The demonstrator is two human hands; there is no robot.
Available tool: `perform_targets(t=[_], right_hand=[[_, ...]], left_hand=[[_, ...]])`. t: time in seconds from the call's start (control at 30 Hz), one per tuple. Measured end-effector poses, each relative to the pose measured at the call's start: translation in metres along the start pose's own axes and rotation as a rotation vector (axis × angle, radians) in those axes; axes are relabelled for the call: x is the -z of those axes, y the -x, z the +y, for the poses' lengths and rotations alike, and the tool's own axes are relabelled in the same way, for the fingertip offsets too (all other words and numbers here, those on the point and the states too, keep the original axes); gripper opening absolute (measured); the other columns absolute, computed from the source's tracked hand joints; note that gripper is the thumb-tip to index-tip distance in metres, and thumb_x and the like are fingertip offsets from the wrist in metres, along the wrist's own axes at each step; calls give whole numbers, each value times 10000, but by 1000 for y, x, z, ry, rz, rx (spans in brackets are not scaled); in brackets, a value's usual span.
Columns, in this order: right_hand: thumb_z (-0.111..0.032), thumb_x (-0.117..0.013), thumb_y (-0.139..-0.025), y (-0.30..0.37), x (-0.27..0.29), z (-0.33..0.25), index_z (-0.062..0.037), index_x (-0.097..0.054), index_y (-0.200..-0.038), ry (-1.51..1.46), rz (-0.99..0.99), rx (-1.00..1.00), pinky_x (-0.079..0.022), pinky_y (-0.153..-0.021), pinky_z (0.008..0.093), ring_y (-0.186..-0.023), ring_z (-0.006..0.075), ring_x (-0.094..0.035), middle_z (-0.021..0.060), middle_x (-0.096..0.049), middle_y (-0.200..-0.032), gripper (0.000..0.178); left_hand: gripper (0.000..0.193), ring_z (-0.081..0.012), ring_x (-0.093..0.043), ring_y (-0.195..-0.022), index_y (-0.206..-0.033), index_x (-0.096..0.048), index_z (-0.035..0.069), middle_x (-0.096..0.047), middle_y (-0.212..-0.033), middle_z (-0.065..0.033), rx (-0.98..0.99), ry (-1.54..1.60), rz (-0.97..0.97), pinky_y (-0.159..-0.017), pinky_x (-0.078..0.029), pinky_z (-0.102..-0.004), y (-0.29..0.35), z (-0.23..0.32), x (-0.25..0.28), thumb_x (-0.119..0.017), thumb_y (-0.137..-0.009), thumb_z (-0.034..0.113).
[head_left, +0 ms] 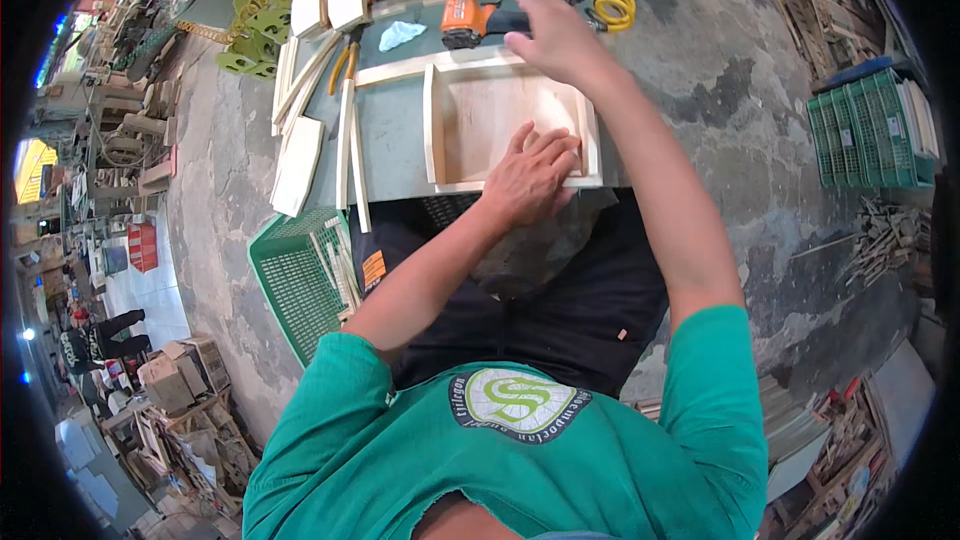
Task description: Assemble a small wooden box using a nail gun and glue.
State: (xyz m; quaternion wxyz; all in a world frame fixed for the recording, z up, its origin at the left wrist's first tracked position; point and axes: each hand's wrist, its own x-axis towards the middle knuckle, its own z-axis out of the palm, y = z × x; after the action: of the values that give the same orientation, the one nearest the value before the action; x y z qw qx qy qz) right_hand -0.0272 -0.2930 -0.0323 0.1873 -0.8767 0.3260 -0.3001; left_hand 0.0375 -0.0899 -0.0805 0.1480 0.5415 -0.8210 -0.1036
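From the head camera I look straight down at a grey tabletop (395, 135) with one shallow wooden tray frame (505, 120) lying flat in front of me. My left hand (530, 175) rests palm down on the near edge of the frame, fingers spread flat and gripping nothing. My right hand (555, 35) reaches past the frame's far edge with the arm stretched out, and its fingers curl over the black handle of one orange nail gun (470, 18); I cannot tell how firmly they close on it. One coiled yellow hose (615, 8) lies just right of that hand. Several loose wooden slats (350, 150) lie at the left of the frame, too overlapped to count. One green plastic basket (300, 280) sits on the floor at my left, with a small orange label (374, 268) just beside it. A stack of green crates (870, 130) stands well apart at the right.
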Motion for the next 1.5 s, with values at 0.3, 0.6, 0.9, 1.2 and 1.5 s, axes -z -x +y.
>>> perform_targets(t=[0.3, 0.6, 0.9, 1.2, 1.5], right_hand=[[-195, -638, -899, -62, -41, 27, -98, -334, -1542, 390, -618, -61, -498, -1001, 593, -1159, 431, -678, 237, -708, -1227, 718], [-263, -690, -883, -17, 92, 2, -124, -352, -1561, 391, -392, 24, -552, -907, 532, -1075, 419, -697, 247, -720, -1121, 770], [-245, -709, -874, 135, 203, -30, -67, -482, -1508, 70, -200, -545, -548, -811, 446, -897, 397, -717, 224, -730, -986, 696], [-205, -705, -882, 279, 200, -23, 1, -614, -1210, -290, 48, -778, -545, -792, 398, -835, 267, -707, 147, -707, -910, 397], [-163, -744, -907, 303, 181, -29, -5, -675, -1028, -283, 135, -684, -504, -644, 324, -687, 148, -638, 24, -656, -750, 210]], left_hand=[[390, -221, -467, -1438, -1153, -564, 138, -580, -1386, -43, 6, 60, 68, -1224, -277, -584, -1, 4, -5, -755, -833, 256], [487, -250, -467, -1450, -1228, -539, 134, -573, -1432, -54, 41, 124, 48, -1236, -260, -585, 0, 5, 2, -779, -824, 264], [331, -387, -591, -1270, -1198, -604, 76, -650, -1332, -181, 86, 395, 255, -1131, -416, -501, -10, -23, -4, -703, -886, 129], [375, -408, -662, -1163, -1302, -606, 71, -692, -1225, -194, 246, -344, -344, -995, -531, -515, -110, -133, 50, -620, -929, 107], [304, -421, -652, -1160, -1269, -624, 43, -673, -1240, -208, 163, -265, -152, -1005, -525, -512, -99, -124, 41, -615, -980, 137]])
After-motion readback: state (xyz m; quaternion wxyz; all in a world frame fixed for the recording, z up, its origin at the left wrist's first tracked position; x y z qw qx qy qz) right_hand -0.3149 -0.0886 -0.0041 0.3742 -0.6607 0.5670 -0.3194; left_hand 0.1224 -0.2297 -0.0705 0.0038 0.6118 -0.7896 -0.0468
